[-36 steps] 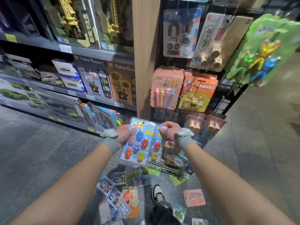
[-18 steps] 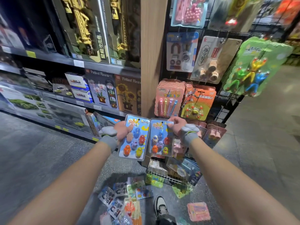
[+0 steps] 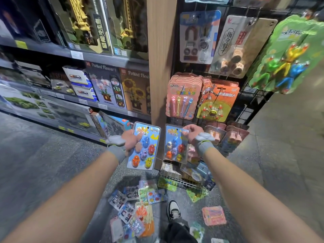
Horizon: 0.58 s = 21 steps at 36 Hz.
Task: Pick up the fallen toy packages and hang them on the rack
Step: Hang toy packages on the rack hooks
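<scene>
At mid-frame the left hand [image 3: 130, 141] grips a blue package [image 3: 145, 148] by its side; the right hand [image 3: 192, 132] pinches the top of a second package [image 3: 175, 144], both held just before the wire rack [image 3: 245, 111]. More fallen packages [image 3: 136, 204] lie on the floor [image 3: 52, 163], lower centre. Looks like the hanging step: next, one package's top hole needs lining up with a free spot there.

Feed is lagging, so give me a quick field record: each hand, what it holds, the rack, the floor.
left hand: grips left blue package by its left edge
right hand: pinches right blue package at its top right corner
held packages: side by side, apart, neither on a hook
rack: black wire grid, other packs hanging
floor: fallen packages left of the shoe; pink package to its right
</scene>
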Each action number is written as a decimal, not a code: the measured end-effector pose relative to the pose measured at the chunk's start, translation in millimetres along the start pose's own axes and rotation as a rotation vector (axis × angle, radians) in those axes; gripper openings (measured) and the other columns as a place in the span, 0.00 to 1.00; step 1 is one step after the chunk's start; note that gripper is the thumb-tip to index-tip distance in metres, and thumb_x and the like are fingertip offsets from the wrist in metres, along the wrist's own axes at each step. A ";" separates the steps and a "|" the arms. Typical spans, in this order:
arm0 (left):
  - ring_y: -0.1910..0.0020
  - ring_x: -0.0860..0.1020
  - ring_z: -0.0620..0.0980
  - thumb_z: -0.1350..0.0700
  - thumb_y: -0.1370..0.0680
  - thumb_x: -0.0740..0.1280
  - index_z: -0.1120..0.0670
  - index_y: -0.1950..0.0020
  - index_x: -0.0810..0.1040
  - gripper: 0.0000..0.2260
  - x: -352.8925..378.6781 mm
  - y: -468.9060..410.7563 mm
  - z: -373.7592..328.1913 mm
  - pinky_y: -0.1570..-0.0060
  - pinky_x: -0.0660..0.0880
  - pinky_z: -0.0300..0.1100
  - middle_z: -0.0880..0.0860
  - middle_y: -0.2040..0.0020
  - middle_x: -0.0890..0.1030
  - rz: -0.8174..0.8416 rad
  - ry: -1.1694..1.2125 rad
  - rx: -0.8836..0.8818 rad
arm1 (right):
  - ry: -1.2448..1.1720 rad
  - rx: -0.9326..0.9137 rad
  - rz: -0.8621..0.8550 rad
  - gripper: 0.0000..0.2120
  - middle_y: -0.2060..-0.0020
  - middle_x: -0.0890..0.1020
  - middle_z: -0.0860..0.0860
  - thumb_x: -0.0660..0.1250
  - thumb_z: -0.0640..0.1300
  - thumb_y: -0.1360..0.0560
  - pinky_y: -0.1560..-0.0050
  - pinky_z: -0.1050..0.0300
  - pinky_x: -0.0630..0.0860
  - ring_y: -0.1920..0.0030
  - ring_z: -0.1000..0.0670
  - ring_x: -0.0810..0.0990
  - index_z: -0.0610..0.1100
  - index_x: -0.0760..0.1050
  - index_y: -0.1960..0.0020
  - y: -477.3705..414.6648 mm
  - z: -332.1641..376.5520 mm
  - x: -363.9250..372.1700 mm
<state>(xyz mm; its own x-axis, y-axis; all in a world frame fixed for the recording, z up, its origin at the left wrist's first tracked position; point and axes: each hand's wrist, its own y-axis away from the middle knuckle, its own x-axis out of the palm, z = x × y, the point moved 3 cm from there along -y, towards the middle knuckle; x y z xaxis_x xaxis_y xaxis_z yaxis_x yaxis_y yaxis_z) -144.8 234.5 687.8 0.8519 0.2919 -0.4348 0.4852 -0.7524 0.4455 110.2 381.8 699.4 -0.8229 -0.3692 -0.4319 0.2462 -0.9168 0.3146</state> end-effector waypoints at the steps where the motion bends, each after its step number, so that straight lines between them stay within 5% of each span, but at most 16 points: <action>1: 0.49 0.81 0.58 0.53 0.19 0.64 0.61 0.45 0.79 0.12 1.8 3.4 -4.5 0.43 0.77 0.59 0.59 0.47 0.83 0.012 -0.021 -0.002 | -0.001 0.001 0.000 0.06 0.53 0.82 0.45 0.68 0.39 0.23 0.59 0.53 0.78 0.57 0.46 0.79 0.48 0.77 0.57 -3.9 -0.4 0.3; 8: 0.49 0.82 0.58 0.54 0.18 0.63 0.61 0.42 0.80 0.12 11.7 12.2 -10.3 0.43 0.78 0.57 0.59 0.46 0.83 0.015 -0.013 -0.032 | 0.078 0.030 0.073 0.06 0.59 0.80 0.47 0.67 0.37 0.23 0.63 0.55 0.76 0.60 0.47 0.78 0.47 0.77 0.57 -4.3 -12.2 5.7; 13: 0.54 0.80 0.58 0.56 0.16 0.60 0.62 0.44 0.79 0.12 20.1 14.1 -9.5 0.57 0.74 0.46 0.61 0.49 0.83 0.044 -0.116 -0.027 | 0.198 0.017 0.102 0.05 0.62 0.78 0.52 0.64 0.37 0.25 0.72 0.64 0.68 0.66 0.56 0.73 0.45 0.77 0.54 -1.2 -28.9 12.1; 16: 0.57 0.80 0.55 0.58 0.16 0.59 0.58 0.49 0.79 0.10 25.1 15.1 -4.4 0.61 0.77 0.43 0.58 0.51 0.82 0.065 -0.077 -0.071 | 0.281 0.042 0.149 0.06 0.59 0.78 0.52 0.65 0.38 0.26 0.69 0.62 0.71 0.63 0.53 0.75 0.49 0.76 0.55 -0.3 -36.2 15.8; 21: 0.51 0.77 0.54 0.56 0.16 0.60 0.60 0.42 0.78 0.10 34.3 9.0 10.0 0.54 0.75 0.44 0.56 0.49 0.81 0.046 -0.070 -0.095 | 0.284 0.069 0.157 0.08 0.56 0.78 0.50 0.64 0.37 0.24 0.71 0.67 0.69 0.60 0.51 0.74 0.44 0.78 0.47 -3.7 -54.7 28.3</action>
<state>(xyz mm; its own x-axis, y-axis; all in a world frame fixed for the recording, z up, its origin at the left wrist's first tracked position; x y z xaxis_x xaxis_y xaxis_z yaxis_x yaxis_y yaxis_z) -113.1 231.8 669.0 0.8592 0.2139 -0.4647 0.4656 -0.7033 0.5371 114.0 366.3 639.7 -0.5995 -0.5415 -0.5893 0.3152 -0.8366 0.4481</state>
